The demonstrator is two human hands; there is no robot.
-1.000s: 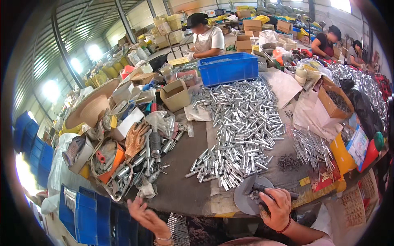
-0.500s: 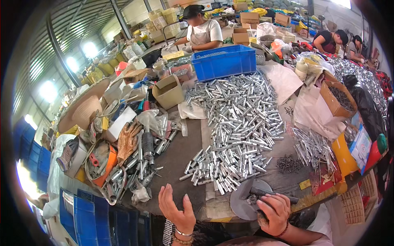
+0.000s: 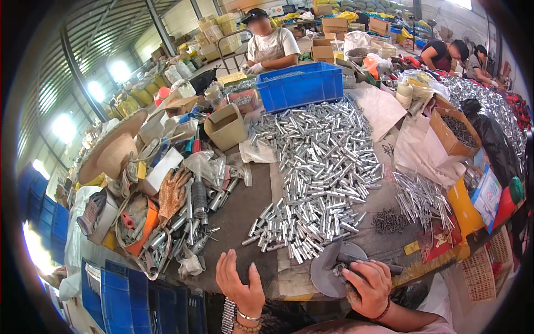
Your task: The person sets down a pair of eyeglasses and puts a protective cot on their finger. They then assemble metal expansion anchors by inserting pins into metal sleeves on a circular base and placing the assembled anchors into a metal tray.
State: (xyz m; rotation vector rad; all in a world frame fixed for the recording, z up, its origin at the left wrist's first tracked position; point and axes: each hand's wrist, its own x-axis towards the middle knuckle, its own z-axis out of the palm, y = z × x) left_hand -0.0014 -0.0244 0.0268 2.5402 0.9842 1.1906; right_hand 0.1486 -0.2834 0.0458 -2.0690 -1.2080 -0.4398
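My left hand (image 3: 240, 285) is raised at the table's near edge, palm up, fingers apart, holding nothing. My right hand (image 3: 369, 285) curls its fingers at a round grey metal base (image 3: 328, 284) that carries a dark bar (image 3: 392, 270). Some of that bar is behind my fingers. Whatever lies between the right thumb and fingertips is too small and hidden to name. Just beyond both hands spreads a big heap of short silvery metal tubes (image 3: 322, 178). A small pile of dark screw-like pins (image 3: 390, 221) lies right of the heap, with long thin metal rods (image 3: 424, 200) beside it.
Behind the heap stands a blue crate (image 3: 300, 89). Tools, an orange-stained glove (image 3: 173, 192) and a straw hat (image 3: 114, 147) crowd the left side. A cardboard box of small dark parts (image 3: 455, 133) stands at right. Across the table sits a person (image 3: 272, 47); two others work far right.
The person across the table has lifted their head and drawn their arms in. My view has shifted slightly. Both my hands stay nearly where they were.
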